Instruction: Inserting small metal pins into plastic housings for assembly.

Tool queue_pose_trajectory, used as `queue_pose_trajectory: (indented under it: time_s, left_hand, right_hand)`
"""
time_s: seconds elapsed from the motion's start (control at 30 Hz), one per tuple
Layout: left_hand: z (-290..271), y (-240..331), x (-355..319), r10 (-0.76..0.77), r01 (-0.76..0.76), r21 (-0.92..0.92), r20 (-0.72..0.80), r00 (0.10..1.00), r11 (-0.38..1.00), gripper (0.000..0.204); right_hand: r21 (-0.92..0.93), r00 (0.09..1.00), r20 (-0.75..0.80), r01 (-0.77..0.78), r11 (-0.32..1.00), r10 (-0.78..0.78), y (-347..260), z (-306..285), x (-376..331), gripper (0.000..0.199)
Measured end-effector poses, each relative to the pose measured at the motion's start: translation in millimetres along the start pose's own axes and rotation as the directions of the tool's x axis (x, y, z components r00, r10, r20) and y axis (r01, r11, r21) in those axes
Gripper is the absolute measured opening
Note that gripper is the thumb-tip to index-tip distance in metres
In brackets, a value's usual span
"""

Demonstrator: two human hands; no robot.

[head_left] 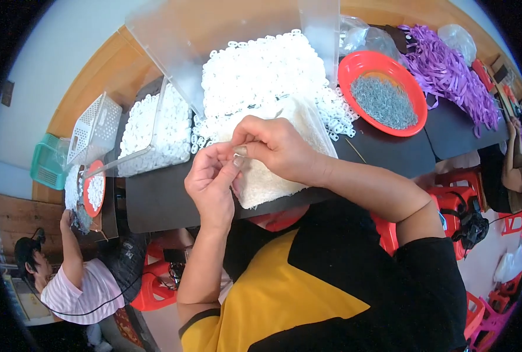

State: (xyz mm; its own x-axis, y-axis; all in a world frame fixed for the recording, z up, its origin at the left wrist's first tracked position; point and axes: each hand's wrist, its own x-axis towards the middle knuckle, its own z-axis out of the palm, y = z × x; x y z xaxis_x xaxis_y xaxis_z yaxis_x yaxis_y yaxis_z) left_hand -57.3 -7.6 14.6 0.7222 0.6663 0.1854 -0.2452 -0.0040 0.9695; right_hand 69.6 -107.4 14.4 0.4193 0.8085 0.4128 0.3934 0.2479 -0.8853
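Note:
My left hand (213, 179) and my right hand (281, 146) meet above a cream towel (267, 185) at the table's near edge. Thumbs and fingertips of both are pinched together around a small white piece, mostly hidden by the fingers. Just beyond the towel, a large heap of white plastic pieces with holes (261, 73) spills out of a big clear bin (170, 44) lying with its mouth toward me. Some loose pieces (334, 117) lie beside the towel on the right.
Left of the heap, a clear box (136, 167) holds more white pieces. On the right stand a red basin (416, 94) of small metal pins and a pile of purple straps (454, 79). A thin stick (355, 150) lies on the dark table (390, 155). Co-workers (82, 287) sit at both sides.

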Motion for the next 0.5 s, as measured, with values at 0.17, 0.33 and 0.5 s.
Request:
queue_pose_trajectory:
  time_s: [0.17,0.33,0.5]
  left_hand:
    - [5,-4,1,-0.153,0.152,-0.164,0.002,0.988,0.975,0.012]
    - [13,-10,-4,-0.113,0.102,-0.250,-0.032,0.993,0.963,0.013]
    - [21,-16,-9,-0.011,-0.022,-0.272,-0.122,0.992,0.962,0.010]
  right_hand:
    - [-0.003,0.997,-0.072,-0.025,1.000,0.024,-5,-3,-2,0.008]
    - [-0.012,0.992,-0.121,0.016,1.000,-0.017,-5,-1,-3,0.008]
    - [0.030,0.994,-0.110,0.002,1.000,0.001,-6,3,-4,0.007]
